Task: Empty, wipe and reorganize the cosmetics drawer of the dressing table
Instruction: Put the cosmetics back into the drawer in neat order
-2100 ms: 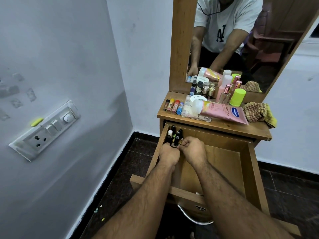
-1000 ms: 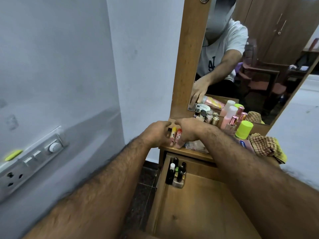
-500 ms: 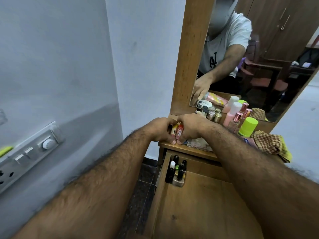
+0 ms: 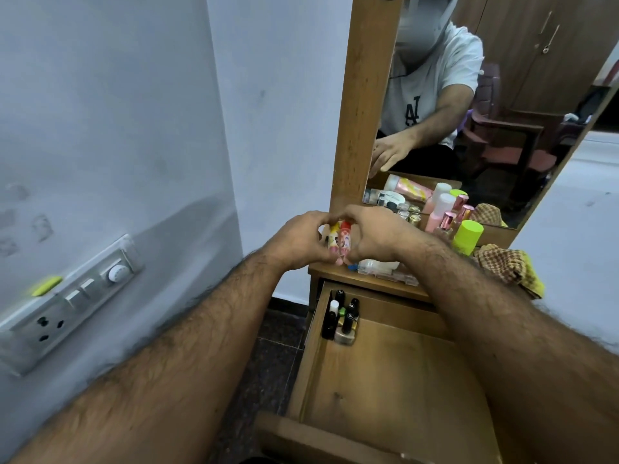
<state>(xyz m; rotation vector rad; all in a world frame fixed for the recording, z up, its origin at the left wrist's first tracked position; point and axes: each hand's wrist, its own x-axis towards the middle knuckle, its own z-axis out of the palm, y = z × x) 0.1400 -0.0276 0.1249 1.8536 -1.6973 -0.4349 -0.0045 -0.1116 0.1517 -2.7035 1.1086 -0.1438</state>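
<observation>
My left hand [image 4: 296,241] and my right hand [image 4: 376,237] meet above the left end of the dressing table top [image 4: 365,283]. Together they grip a small bunch of lip balm sticks [image 4: 341,241], one yellow-capped and one red-capped, held upright just off the wood. Below, the wooden drawer [image 4: 395,380] stands pulled out. A cluster of small dark bottles [image 4: 341,318] stands in its back left corner; the remaining drawer floor is bare. More cosmetics stay on the top: a clear case [image 4: 378,267], pink bottles [image 4: 440,212] and a lime-capped can [image 4: 467,236].
A checked cloth [image 4: 505,266] lies at the right end of the table top. The tall mirror [image 4: 485,105] stands behind it and reflects a person in a white shirt. A wall and a switch panel [image 4: 72,301] close off the left side.
Both hands left the bottles in the drawer corner and rose to the table top. They closed on the lip balm sticks and have now lifted them slightly off the wood.
</observation>
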